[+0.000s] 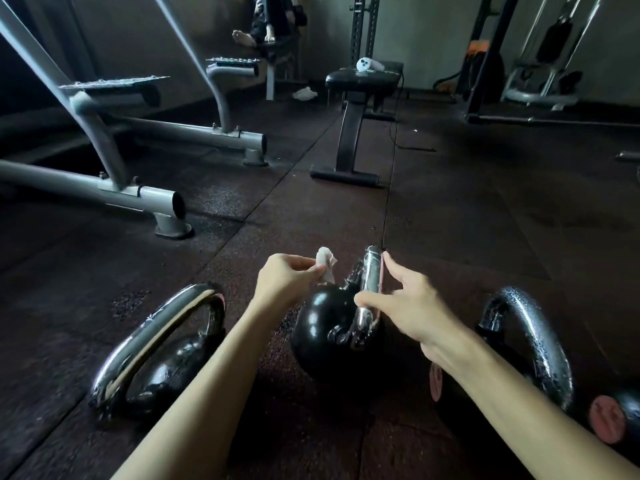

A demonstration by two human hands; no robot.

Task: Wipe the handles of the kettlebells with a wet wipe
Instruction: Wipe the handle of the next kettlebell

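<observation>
Fingers and thumb of the right hand (412,308) clamp the middle kettlebell (322,332), tipped over on the rubber floor (311,209), by its chrome handle (370,271), whose bar runs straight away from the person. The left hand (287,278) pinches the crumpled wet wipe (325,266) just left of that handle.

I have a single view, from the camera worn on the person's head. It sits low over the rubber floor (311,209) and looks forward and down, wide-angled, taking in the room from side to side. Both forearms enter from the bottom edge; the left hand (287,278) and right hand (412,306) sit close to the lens in the lower middle, at the middle kettlebell (322,327). Farther off, the bench (360,81) and the grey machine frame (138,194) fill the upper half, well away from the lens.
</observation>
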